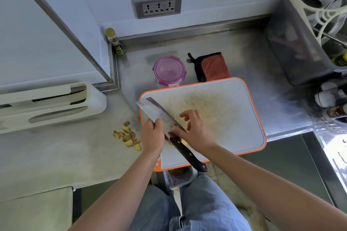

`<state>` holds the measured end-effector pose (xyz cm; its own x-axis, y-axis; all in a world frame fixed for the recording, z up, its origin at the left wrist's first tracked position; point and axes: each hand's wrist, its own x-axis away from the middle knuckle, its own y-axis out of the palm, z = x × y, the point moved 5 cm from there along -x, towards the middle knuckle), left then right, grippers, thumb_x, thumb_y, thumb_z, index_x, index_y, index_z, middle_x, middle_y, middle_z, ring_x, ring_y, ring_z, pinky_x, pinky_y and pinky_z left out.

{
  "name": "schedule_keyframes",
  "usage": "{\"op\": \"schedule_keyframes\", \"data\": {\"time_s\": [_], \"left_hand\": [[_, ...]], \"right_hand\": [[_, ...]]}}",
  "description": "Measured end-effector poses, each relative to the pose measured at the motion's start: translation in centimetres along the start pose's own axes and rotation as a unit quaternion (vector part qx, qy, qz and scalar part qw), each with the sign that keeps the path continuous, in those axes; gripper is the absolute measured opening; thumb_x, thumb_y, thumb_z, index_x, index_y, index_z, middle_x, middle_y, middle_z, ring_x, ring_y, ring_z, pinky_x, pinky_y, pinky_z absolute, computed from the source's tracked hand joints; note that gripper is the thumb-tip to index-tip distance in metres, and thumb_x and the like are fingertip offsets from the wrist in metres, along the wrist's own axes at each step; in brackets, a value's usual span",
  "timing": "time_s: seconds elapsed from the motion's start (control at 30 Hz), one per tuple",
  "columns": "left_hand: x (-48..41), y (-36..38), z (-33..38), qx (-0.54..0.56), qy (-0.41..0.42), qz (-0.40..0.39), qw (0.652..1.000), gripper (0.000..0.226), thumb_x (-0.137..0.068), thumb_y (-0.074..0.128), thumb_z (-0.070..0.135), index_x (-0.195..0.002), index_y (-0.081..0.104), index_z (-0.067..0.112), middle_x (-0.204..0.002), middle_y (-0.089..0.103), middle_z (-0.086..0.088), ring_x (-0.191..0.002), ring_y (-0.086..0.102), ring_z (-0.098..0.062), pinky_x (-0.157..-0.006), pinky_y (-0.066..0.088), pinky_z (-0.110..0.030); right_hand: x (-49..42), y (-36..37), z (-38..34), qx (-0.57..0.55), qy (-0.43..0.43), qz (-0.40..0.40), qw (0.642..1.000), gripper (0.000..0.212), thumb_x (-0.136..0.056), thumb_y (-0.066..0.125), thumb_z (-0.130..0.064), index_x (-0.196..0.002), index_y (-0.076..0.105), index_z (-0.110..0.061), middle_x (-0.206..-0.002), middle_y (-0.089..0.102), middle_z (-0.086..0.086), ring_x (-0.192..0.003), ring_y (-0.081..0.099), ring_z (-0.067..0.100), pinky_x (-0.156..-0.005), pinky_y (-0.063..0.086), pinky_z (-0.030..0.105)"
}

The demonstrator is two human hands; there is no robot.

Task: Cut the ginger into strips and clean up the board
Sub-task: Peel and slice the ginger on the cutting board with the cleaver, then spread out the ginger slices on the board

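Note:
A white cutting board [234,118] with an orange rim lies on the steel counter, stained yellowish in the middle. A cleaver [159,112] with a black handle [187,153] is tilted over the board's left part. My left hand [152,135] grips the blade from the left side. My right hand [196,129] has its fingers spread, and the thumb and fingertips touch the blade near its heel. Small yellow ginger bits [173,117] show at the blade; another ginger piece [185,143] peeks out beside the handle. Nobody holds the handle.
Ginger peelings [127,137] lie on the counter left of the board. Behind it stand a purple-lidded container [170,70] and a red-black cloth [212,66]. A knife rack [47,103] sits left, a bottle [115,42] in the corner, a dish rack [309,33] right, a scrap bin [178,174] below the edge.

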<state>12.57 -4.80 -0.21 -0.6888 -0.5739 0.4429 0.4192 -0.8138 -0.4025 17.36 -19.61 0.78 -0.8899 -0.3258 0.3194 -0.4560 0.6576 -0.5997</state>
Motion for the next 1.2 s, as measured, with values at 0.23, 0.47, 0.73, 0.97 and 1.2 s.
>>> {"op": "schedule_keyframes", "data": {"time_s": [0.23,0.47,0.73,0.97,1.2], "left_hand": [[0.7,-2.0,-0.6,0.002,0.007,0.038,0.999,0.038,-0.094,0.042,0.011,-0.059,0.027,0.013,-0.056,0.027,-0.003,-0.055,0.028,-0.018,-0.056,0.023,-0.036],[0.8,-4.2,-1.3,-0.012,-0.027,0.101,0.994,0.042,-0.095,0.042,0.009,-0.056,0.028,0.012,-0.056,0.032,-0.005,-0.054,0.029,-0.017,-0.054,0.023,-0.033],[1.2,-0.4,1.2,-0.027,0.017,0.098,0.995,0.038,-0.091,0.045,0.022,-0.061,0.048,-0.002,-0.06,0.057,-0.021,-0.059,0.055,-0.037,-0.058,0.043,-0.047],[2.3,4.7,3.0,-0.057,0.067,-0.059,0.994,0.036,-0.098,0.045,0.034,-0.079,0.065,0.011,-0.07,0.068,-0.005,-0.069,0.063,-0.021,-0.068,0.049,-0.038],[0.8,2.0,0.6,-0.239,0.158,0.058,0.956,0.02,-0.091,0.055,0.013,-0.107,0.067,0.016,-0.103,0.054,-0.006,-0.092,0.057,-0.024,-0.072,0.043,-0.03]], "right_hand": [[-1.9,1.4,1.4,-0.015,0.063,-0.051,0.997,0.014,-0.086,0.067,-0.029,-0.085,0.062,-0.016,-0.087,0.058,-0.002,-0.077,0.053,0.013,-0.058,0.037,0.018],[-1.9,0.4,0.4,0.026,-0.055,0.039,0.997,0.005,-0.088,0.064,-0.019,-0.084,0.061,-0.017,-0.077,0.058,-0.006,-0.068,0.053,0.012,-0.056,0.046,0.029],[0.8,-0.4,-1.8,0.231,-0.165,-0.129,0.95,0.058,-0.086,0.058,-0.053,-0.132,0.032,-0.029,-0.095,0.069,0.0,-0.082,0.065,0.024,-0.065,0.048,0.031],[2.4,-7.1,5.2,0.238,-0.072,0.05,0.967,0.041,-0.086,0.057,-0.04,-0.123,0.039,-0.036,-0.072,0.068,0.005,-0.067,0.064,0.032,-0.054,0.046,0.033],[1.2,-9.2,9.3,0.294,-0.005,0.103,0.95,0.028,-0.094,0.048,-0.031,-0.12,0.047,-0.022,-0.073,0.066,0.003,-0.061,0.061,0.03,-0.05,0.037,0.03]]}}
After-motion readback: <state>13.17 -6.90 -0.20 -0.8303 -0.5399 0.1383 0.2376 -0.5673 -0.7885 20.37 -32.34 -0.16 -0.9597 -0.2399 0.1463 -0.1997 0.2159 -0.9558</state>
